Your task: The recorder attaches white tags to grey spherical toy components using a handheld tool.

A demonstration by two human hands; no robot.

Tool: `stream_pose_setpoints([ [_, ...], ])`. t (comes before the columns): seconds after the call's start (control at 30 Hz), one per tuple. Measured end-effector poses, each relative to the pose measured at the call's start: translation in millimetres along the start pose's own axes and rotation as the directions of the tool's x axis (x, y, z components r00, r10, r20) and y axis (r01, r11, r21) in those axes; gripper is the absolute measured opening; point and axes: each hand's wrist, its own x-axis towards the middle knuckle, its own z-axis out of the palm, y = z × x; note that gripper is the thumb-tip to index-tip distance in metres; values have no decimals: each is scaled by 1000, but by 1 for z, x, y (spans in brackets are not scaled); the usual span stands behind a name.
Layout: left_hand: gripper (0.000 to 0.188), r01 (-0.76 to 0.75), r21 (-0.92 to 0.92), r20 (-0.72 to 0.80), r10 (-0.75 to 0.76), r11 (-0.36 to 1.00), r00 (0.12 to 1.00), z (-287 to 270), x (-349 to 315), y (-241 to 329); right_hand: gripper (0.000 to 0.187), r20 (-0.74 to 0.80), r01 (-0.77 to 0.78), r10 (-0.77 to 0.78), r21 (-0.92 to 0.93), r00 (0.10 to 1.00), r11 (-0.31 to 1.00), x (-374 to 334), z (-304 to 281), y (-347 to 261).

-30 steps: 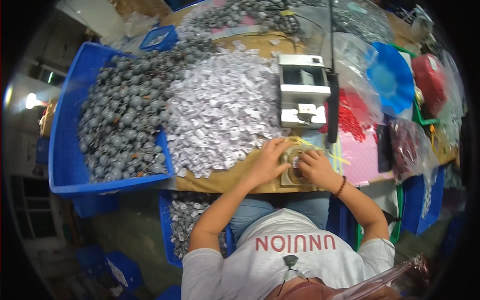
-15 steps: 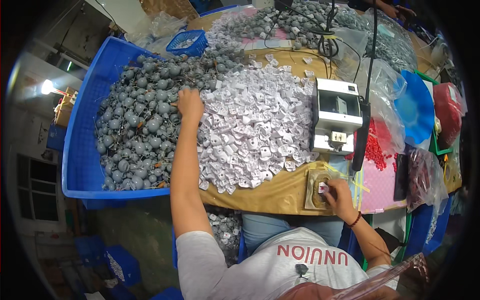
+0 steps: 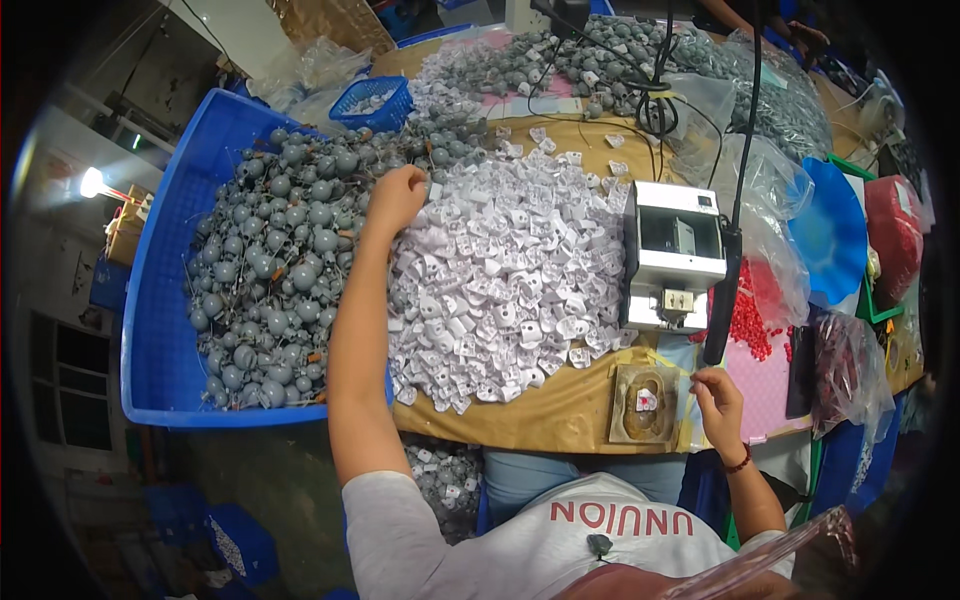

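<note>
My left hand (image 3: pixel 398 200) is over the border between a heap of grey round bulb-like parts (image 3: pixel 265 265) and a heap of small white plastic parts (image 3: pixel 510 270). Its fingers are pinched together near a white piece; what they hold, if anything, is hidden. At the table's front edge lies a square fixture block (image 3: pixel 628 428) with a brownish ring. Within the ring sits one white plastic part (image 3: pixel 646 399) with a red spot. My right hand (image 3: pixel 720 408) hovers just right of the block, fingers loosely bent and slightly apart, nothing visible in them.
A large blue bin (image 3: pixel 150 330) holds the grey parts. Behind the block stands a white machine (image 3: pixel 678 255) with a black cable. Small red pieces (image 3: pixel 750 325) lie right of it, near a dark phone-like slab (image 3: pixel 801 370) and a blue scalloped dish (image 3: pixel 828 230). A small blue basket (image 3: pixel 385 115) stands behind.
My right hand has come off the white part in the fixture and moved right, leaving it in place. My left hand has shifted slightly right, from the grey parts toward the white heap.
</note>
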Motion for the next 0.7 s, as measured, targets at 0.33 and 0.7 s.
stream_pose_setpoints([
  [0.33,39,336,394,-17,-359,855,933,90,103,-29,8,38,-18,21,-59,999,998,16,5,-38],
  [0.7,18,154,-862,69,-188,483,980,-55,16,118,25,394,74,-168,242,904,967,120,86,-120],
])
